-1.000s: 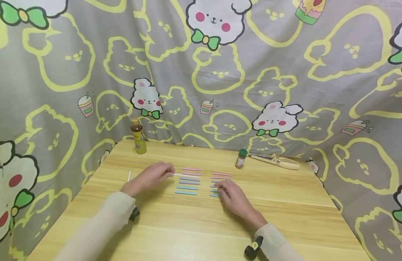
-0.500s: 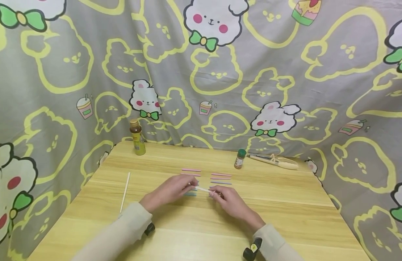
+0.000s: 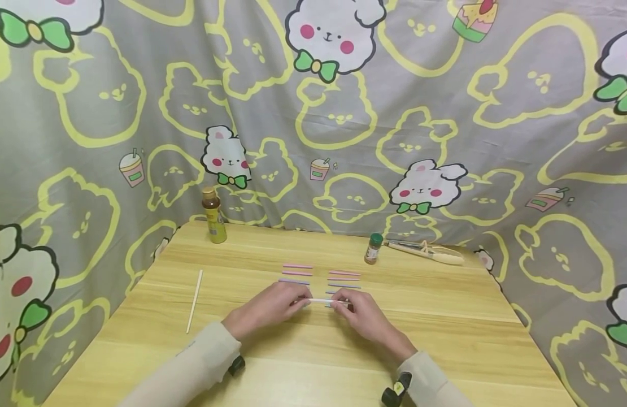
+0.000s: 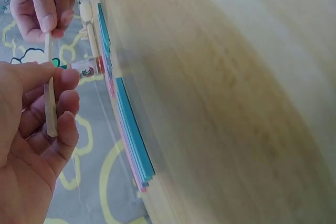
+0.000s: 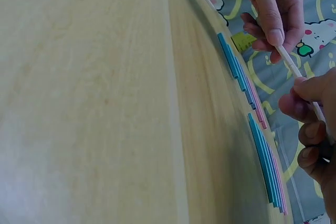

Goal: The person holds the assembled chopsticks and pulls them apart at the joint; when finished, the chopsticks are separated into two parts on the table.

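A thin pale stick (image 3: 321, 300) is stretched level between my two hands, above the middle of the table. My left hand (image 3: 274, 305) pinches its left part between thumb and fingertips; in the left wrist view the stick's end (image 4: 51, 121) pokes out past the thumb. My right hand (image 3: 366, 316) pinches the other part, thumb against the fingers. Under and behind the hands lie two columns of short coloured sticks. Pink sticks (image 3: 297, 265) show at the back of the left column, and blue-green ones (image 4: 131, 124) at the front. The right column (image 5: 266, 161) is partly hidden by my right hand.
Another pale stick (image 3: 194, 301) lies on the table (image 3: 303, 362) at the left. A yellow bottle (image 3: 214, 217) stands at the back left. A small green-capped jar (image 3: 374, 249) and tongs (image 3: 430, 252) are at the back right, before a patterned curtain (image 3: 273, 102).
My left hand has brought the pale stick rightward and toward me to my right hand, which now pinches it too. Both hands have then lowered slightly in view, and the stick has levelled.
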Demonstrator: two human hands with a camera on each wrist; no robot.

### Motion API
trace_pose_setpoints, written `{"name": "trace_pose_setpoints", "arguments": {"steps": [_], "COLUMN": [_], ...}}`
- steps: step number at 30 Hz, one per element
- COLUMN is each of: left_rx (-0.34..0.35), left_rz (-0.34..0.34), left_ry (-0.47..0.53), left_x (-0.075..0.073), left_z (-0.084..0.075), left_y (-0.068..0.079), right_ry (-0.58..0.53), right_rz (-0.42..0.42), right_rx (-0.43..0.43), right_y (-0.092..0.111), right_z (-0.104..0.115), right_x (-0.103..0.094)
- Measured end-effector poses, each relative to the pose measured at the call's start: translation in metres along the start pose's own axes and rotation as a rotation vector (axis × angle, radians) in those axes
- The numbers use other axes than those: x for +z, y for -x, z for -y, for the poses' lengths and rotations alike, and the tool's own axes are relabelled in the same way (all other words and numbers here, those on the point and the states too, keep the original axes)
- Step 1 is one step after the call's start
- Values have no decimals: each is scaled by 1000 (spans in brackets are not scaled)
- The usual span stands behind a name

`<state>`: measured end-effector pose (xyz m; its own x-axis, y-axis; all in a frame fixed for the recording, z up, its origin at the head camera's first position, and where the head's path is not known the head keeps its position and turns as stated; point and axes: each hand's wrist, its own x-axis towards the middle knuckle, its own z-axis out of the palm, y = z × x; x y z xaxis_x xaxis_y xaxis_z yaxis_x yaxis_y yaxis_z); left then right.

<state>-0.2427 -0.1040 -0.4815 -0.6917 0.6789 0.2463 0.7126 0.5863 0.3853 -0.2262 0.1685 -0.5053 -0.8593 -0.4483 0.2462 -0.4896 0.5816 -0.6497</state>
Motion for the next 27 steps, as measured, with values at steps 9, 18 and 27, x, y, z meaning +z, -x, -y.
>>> {"name": "trace_pose_setpoints", "arguments": {"steps": [9,18,27], "left_rx": [43,42,89], "left_rz": [12,61,74], "left_ry": [-25,43,76], "left_x": [2,-2,-4], "left_z": [-3,0,-2], "left_y": [4,4,-1], "right_ry": [8,11,1], "right_rz": [31,24,39], "right_rx": [-104,-155,-166], "right_y": [3,5,8], "right_z": [-7,-5,-9], "right_x": [1,1,-5]}}
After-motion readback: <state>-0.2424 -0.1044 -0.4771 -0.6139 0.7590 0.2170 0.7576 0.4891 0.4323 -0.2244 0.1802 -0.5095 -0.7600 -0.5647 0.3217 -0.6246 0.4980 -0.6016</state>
